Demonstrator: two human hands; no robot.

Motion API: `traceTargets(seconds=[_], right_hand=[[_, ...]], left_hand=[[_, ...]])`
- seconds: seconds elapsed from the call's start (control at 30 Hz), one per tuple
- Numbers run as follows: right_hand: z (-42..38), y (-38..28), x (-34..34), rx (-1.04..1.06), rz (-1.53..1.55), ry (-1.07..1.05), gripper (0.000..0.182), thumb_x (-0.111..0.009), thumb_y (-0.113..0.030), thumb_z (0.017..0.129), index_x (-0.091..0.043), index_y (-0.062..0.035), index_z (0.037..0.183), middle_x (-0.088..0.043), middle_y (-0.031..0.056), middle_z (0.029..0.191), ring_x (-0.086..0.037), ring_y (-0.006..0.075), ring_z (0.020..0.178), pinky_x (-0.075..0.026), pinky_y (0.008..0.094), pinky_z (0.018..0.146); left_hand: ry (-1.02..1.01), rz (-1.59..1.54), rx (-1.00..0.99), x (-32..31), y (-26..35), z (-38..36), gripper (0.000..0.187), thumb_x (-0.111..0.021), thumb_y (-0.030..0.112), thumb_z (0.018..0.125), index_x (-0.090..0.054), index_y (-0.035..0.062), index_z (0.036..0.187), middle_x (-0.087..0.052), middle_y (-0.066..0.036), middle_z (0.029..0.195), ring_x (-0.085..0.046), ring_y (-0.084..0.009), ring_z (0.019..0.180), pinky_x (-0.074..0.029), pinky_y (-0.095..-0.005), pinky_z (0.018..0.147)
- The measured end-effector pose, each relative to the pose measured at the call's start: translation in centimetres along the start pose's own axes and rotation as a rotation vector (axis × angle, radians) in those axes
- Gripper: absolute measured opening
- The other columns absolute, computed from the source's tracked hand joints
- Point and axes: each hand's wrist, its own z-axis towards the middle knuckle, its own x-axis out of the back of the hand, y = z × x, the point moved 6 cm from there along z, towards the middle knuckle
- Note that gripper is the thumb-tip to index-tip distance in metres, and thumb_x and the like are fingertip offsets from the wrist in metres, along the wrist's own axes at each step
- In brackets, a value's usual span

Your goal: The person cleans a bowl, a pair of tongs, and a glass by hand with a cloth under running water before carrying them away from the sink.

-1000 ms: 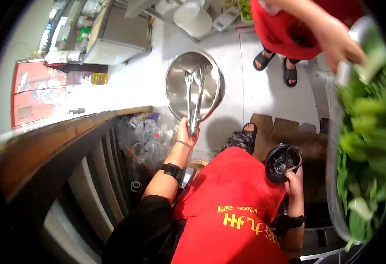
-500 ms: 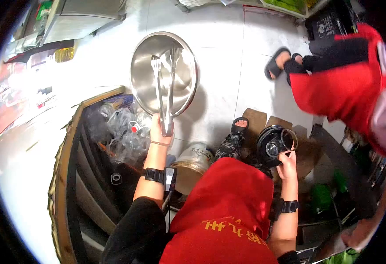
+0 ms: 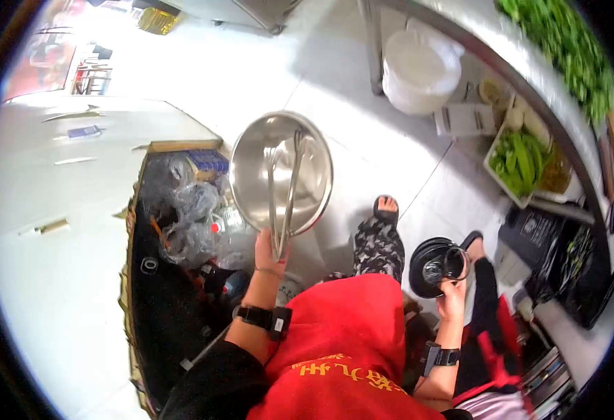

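My left hand [image 3: 268, 253] is closed on the near rim of a shiny steel mixing bowl [image 3: 248, 168], held out in front of me. Metal tongs [image 3: 293, 185] lie across the bowl, their handle end under the same hand. At my right side, my right hand [image 3: 452, 299] grips a small stack of black dishes [image 3: 417, 271]. A clear cup-like piece [image 3: 433, 270] sits in the stack, and a dark round rim [image 3: 455, 262] stands by my fingers. My grip hides part of the stack.
To the left, a large bin [image 3: 154, 308] contains plastic bags and bottles. At upper right, a metal table [image 3: 454, 24] bears leafy greens, with white tubs [image 3: 419, 70] and a crate of green vegetables [image 3: 520, 164] below. Another person's leg [image 3: 487, 287] is close on my right.
My view has turned right and I have moved forward over the floor. The other person now appears at lower right, close beside me. Both hands keep hold of their things.
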Motion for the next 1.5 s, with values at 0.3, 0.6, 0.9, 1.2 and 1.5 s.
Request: traceTargets(seconds=[0.3, 0.6, 0.9, 1.2, 1.5], right_hand=[[5.2, -11.0, -19.0, -0.076, -0.236, -0.338, 0.078, -0.040, 0.011, 0.050, -0.034, -0.0079, 0.126, -0.049, 0.0085, 0.112, -0.048, 0.0219, 0.105, -0.040, 0.0329, 0.091], [8.5, -14.7, -44.8, -0.337, -0.378, -0.524, 0.066, -0.045, 0.012, 0.060, -0.038, -0.0104, 0.122, -0.053, 0.0035, 0.092, -0.056, 0.0162, 0.080, -0.050, 0.0280, 0.067], [12.1, -14.2, -76.5, -0.383, -0.345, -0.876, 0.059, -0.050, -0.001, 0.064, -0.036, -0.0083, 0.121, -0.051, 0.0121, 0.104, -0.055, 0.0277, 0.089, -0.051, 0.0429, 0.067], [20.4, -10.2, -103.4, -0.455, -0.433, -1.022, 0.054, -0.042, 0.004, 0.066, -0.037, -0.0078, 0.119, -0.048, 0.0168, 0.110, -0.054, 0.0365, 0.093, -0.049, 0.0547, 0.072], [24.4, -1.3, -132.8, -0.448, -0.590, -1.159, 0.058, -0.047, 0.003, 0.066, -0.032, -0.0116, 0.120, -0.044, 0.0156, 0.112, -0.051, 0.0361, 0.098, -0.048, 0.0571, 0.072]], left_hand=[[0.274, -0.632, 0.172, -5.9, 11.0, 2.4, 0.024, -0.045, 0.030, 0.086, -0.054, 0.0090, 0.092, -0.058, -0.003, 0.079, -0.055, -0.0132, 0.065, -0.045, -0.0238, 0.050], [0.368, -0.411, -0.128, -1.3, 27.6, 8.6, 0.013, -0.047, 0.022, 0.079, -0.049, 0.0107, 0.084, -0.052, -0.002, 0.065, -0.052, -0.0122, 0.054, -0.037, -0.0265, 0.040], [0.401, -0.573, -0.132, 3.2, 46.0, 18.1, 0.015, -0.051, 0.017, 0.078, -0.045, 0.0110, 0.091, -0.051, -0.004, 0.063, -0.047, -0.0147, 0.042, -0.032, -0.0268, 0.030], [0.396, -0.748, -0.239, 10.8, 58.3, 31.6, 0.015, -0.046, 0.015, 0.082, -0.057, 0.0047, 0.086, -0.059, -0.005, 0.081, -0.056, -0.0144, 0.073, -0.047, -0.0272, 0.064], [0.756, -0.826, -0.324, 22.7, 73.0, 42.8, 0.018, -0.049, 0.007, 0.077, -0.049, 0.0055, 0.095, -0.058, -0.008, 0.082, -0.059, -0.0184, 0.069, -0.051, -0.0288, 0.061]])
